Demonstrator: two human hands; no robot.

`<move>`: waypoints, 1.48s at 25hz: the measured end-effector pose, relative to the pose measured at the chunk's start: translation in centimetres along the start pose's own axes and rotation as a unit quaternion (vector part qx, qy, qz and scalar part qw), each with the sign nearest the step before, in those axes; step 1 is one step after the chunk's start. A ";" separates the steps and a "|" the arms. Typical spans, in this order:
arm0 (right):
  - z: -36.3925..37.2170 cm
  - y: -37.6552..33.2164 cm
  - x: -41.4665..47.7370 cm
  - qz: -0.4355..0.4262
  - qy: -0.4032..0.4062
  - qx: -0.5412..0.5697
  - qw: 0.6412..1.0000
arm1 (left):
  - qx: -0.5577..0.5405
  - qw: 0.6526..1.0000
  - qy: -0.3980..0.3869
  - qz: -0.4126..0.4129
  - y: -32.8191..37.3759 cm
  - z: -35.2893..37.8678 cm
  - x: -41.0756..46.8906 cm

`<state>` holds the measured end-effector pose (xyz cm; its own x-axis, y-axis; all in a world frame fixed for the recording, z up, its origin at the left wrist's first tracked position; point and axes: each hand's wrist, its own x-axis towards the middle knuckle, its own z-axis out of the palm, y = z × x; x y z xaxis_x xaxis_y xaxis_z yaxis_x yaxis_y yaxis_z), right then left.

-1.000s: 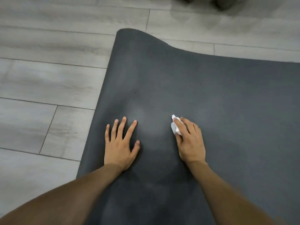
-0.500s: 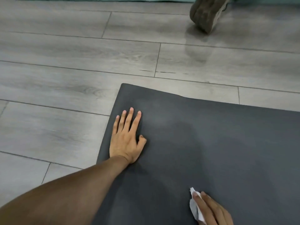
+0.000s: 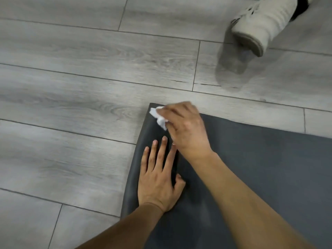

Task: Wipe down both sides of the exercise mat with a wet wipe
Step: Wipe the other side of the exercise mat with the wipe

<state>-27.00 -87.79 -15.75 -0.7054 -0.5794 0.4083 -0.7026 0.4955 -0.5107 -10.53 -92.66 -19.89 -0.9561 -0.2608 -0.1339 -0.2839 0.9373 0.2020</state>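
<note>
Counted in head view:
- Exercise mat [image 3: 251, 168]: one, cut off by frame edge.
- Wet wipe [image 3: 158, 116]: one, crumpled wad.
- Hands: two, left hand [image 3: 158, 178] and right hand [image 3: 186, 128].
- Bare forearms: two, one per hand.
- Left hand digits that showed: four fingers, one thumb.
- Shoe [image 3: 260, 27]: one, pale, laced.
- Floor [image 3: 71, 87] planks: several rows; exact number could not be told.

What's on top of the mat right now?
The left hand lies flat on the mat; the right hand holds a white wipe at its corner. Mat beneath them is hidden.
</note>
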 end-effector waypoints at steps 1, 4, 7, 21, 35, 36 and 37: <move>0.9 0.3 -0.7 -0.023 -0.060 0.000 0.998 | 0.002 1.000 0.007 0.003 -0.1 0.1 0.0; 0.8 1.1 -2.7 0.020 -0.182 0.018 0.983 | -0.001 1.000 0.012 0.006 -0.1 0.2 0.0; 0.8 0.0 -1.0 0.049 -0.184 0.014 0.982 | -0.007 1.000 0.015 0.001 0.1 0.2 0.2; -4.8 5.4 -5.1 0.195 -0.042 -0.128 0.971 | -0.038 0.999 0.035 0.004 -0.2 0.2 0.1; -0.4 -2.2 -6.0 0.361 0.094 -0.025 0.928 | -0.030 0.999 0.034 -0.015 -2.6 -0.2 -9.4; 1.3 -4.0 -5.6 0.306 0.057 -0.001 0.950 | -0.028 0.999 0.029 -0.022 -2.8 0.4 -9.0; 2.9 -5.0 -5.2 0.252 0.023 0.021 0.967 | -0.022 0.999 0.028 -0.025 -2.9 1.0 -8.4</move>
<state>-19.54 -89.18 -17.51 -0.9614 -0.2409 0.1328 -0.2649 0.6804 -0.6833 -1.57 -92.97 -20.31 -0.9429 -0.3207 -0.0899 -0.3330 0.9123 0.2385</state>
